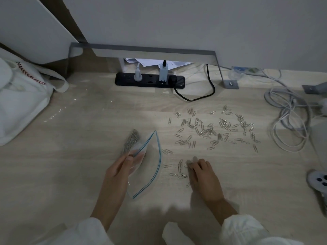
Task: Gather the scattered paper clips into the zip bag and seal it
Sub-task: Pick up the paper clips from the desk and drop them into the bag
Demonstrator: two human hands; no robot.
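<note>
A clear zip bag with a blue zip line lies on the wooden desk, its mouth gaping toward the right. A bunch of silver paper clips sits inside its far corner. My left hand pinches the bag's upper lip between thumb and fingers. Many loose paper clips are scattered across the desk to the right. My right hand rests on the desk with fingers curled over a few clips; several more lie just left of it.
A black power strip with plugs and a black cord sits at the back under a metal stand. A white tote bag is at the left. Tangled white cables lie at the right, a white controller near the right edge.
</note>
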